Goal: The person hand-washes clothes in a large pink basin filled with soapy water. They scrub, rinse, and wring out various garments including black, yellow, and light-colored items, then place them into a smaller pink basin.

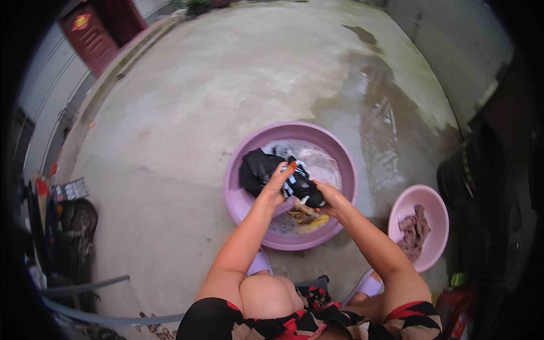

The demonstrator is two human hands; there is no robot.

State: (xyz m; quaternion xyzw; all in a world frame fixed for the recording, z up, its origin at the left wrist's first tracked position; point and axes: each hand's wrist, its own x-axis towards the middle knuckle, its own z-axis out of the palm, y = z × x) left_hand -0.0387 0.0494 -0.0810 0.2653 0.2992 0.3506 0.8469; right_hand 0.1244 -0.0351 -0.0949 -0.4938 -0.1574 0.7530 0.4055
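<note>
My left hand (278, 182) and my right hand (330, 199) both grip a wet black garment with white markings (298, 182). It is bunched between them over a large purple plastic basin (233, 206). Its dark bulk spreads leftward inside the basin. Below my left hand, part of a pink-purple ridged washboard (284, 207) shows, mostly covered by the hand and cloth. Soapy water in the basin holds a pale pink cloth (323, 163). Nearer me, brown and yellow cloth (312, 219) lies in the suds.
A smaller pink basin (442, 229) with a crumpled mauve cloth (415, 231) stands at right. Beside it is a dark round container (459, 170). Water wets the concrete floor (170, 127) towards the right wall (450, 46). A grey hose or pipe (110, 318) curves at lower left.
</note>
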